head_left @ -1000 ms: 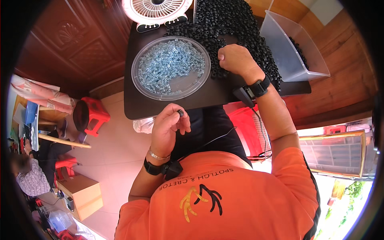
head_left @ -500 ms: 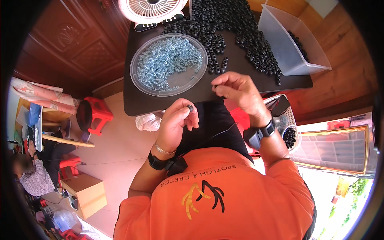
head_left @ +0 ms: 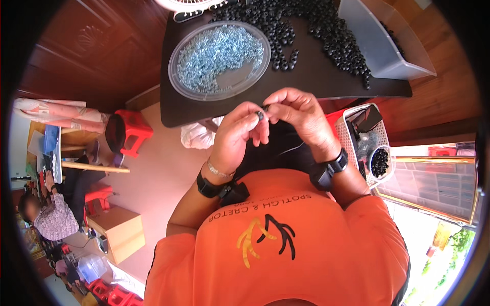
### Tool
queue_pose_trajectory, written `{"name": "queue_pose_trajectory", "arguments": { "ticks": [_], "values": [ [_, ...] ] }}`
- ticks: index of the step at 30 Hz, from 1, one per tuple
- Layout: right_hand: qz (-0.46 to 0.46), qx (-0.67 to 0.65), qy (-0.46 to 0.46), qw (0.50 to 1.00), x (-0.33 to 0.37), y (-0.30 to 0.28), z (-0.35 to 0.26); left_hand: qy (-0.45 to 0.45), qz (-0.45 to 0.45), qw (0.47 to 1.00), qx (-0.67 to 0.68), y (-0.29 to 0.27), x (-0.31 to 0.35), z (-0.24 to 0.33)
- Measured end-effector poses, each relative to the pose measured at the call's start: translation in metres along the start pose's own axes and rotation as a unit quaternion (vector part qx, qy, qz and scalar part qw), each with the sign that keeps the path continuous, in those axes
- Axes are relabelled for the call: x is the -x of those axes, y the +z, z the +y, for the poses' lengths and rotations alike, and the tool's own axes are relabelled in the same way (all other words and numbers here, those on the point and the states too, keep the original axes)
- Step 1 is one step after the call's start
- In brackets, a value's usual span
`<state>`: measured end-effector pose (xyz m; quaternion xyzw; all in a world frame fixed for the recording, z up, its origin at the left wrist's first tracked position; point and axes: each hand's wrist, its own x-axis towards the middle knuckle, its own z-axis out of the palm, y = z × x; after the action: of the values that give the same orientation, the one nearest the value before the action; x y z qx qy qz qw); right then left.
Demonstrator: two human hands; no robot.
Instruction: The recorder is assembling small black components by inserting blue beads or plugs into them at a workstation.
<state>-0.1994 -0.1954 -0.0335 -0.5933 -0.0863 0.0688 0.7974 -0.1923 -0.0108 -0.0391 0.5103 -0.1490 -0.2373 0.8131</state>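
My left hand [head_left: 236,135] is closed, holding a small black rounded part [head_left: 260,116] between thumb and forefinger. Right beside it, my right hand [head_left: 300,118] pinches another tiny dark piece [head_left: 265,108], its fingertips meeting those of the left. Both hands are over my lap, just off the table's near edge. Beyond them, on the dark table [head_left: 306,86], stands a clear oval tray [head_left: 224,95] with many small, shiny pale-blue pieces [head_left: 214,56]. A spread of small black hollow parts [head_left: 326,38] covers the table's far side.
A clear plastic bin [head_left: 380,53] stands at the table's right. Below that side is a white basket [head_left: 385,133] with a cup of black parts. A fan [head_left: 191,4] sits at the far edge. Leftward are a red stool [head_left: 135,132], a cardboard box [head_left: 120,232] and another person [head_left: 56,217].
My right hand has come left and my left hand has moved right and up, so their fingertips now meet at the black part. The whole view has shifted, with the table higher in it.
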Motion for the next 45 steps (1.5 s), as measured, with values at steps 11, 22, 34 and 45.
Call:
{"name": "queue_pose_trajectory", "arguments": {
  "ticks": [11,22,34,45],
  "values": [
    [-0.047,0.1,-0.11,0.988,0.006,0.009,-0.011,-0.008,-0.013,0.999,-0.03,-0.004,0.005,0.002],
    [-0.009,0.237,-0.181,0.954,0.005,0.01,-0.004,-0.031,-0.005,0.999,-0.031,-0.003,0.006,0.002],
    [0.071,0.383,-0.326,0.861,0.009,0.022,0.002,0.012,0.021,0.999,0.024,0.005,0.007,0.001],
    [0.107,0.429,-0.357,0.823,0.006,0.021,0.006,0.003,0.029,1.0,-0.01,0.012,0.001,-0.006]
  ]
}}
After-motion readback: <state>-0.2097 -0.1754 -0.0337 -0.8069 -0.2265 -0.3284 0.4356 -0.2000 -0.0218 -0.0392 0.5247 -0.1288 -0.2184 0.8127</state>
